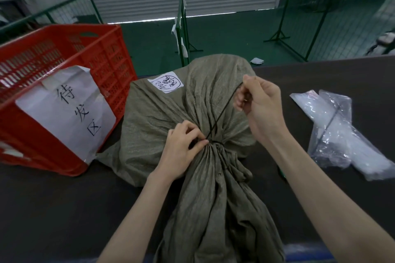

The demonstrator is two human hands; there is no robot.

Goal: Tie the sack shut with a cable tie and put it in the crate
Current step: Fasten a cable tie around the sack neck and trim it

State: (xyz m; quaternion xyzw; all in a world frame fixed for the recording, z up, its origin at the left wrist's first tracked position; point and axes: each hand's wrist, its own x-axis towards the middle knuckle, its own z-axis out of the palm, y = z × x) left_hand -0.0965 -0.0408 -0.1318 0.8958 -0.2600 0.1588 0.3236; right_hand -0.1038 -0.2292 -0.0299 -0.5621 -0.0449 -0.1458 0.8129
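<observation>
An olive-grey woven sack lies on the dark table, its neck gathered toward me. A black cable tie is looped around the bunched neck, and its free tail runs up and to the right. My left hand pinches the tie's head at the left side of the neck. The tail end is gripped in my right hand, held taut above the sack. A white label is stuck on the sack's top. The red slatted crate stands at the left, touching the sack.
A paper sign hangs on the crate's near corner. Clear plastic bags of white cable ties lie on the table at the right. Green metal barriers stand on the green floor beyond, in front of a roller shutter.
</observation>
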